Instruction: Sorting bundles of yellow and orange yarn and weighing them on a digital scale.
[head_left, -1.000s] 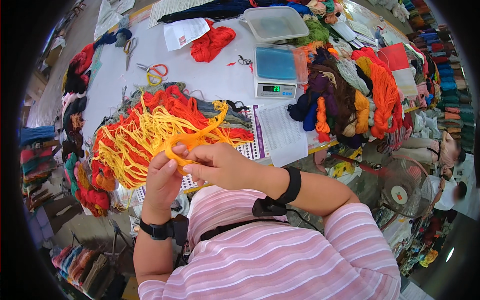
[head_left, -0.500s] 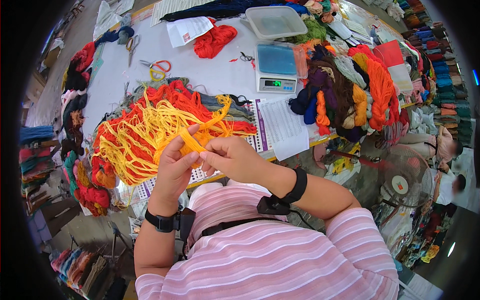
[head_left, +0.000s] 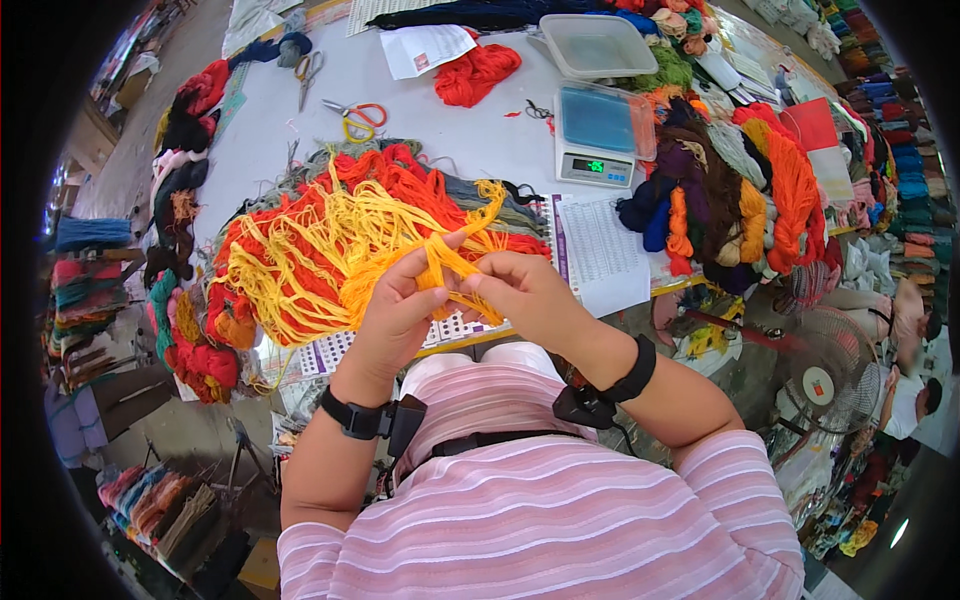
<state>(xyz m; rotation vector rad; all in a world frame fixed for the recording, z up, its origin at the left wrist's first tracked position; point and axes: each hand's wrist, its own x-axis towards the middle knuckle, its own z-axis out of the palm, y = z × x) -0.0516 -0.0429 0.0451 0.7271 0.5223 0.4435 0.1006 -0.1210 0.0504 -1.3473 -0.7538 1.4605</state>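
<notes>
The left hand (head_left: 402, 305) and the right hand (head_left: 532, 298) pinched yellow yarn (head_left: 450, 262) in their fingers (head_left: 428, 301), near the front edge of the worktop (head_left: 430, 125), just beside heaped yellow and red skeins (head_left: 345, 215).

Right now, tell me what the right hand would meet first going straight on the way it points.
The right hand would first meet the yellow yarn it pinches, then probably the left hand, though depth is hard to judge from this single view.
</notes>
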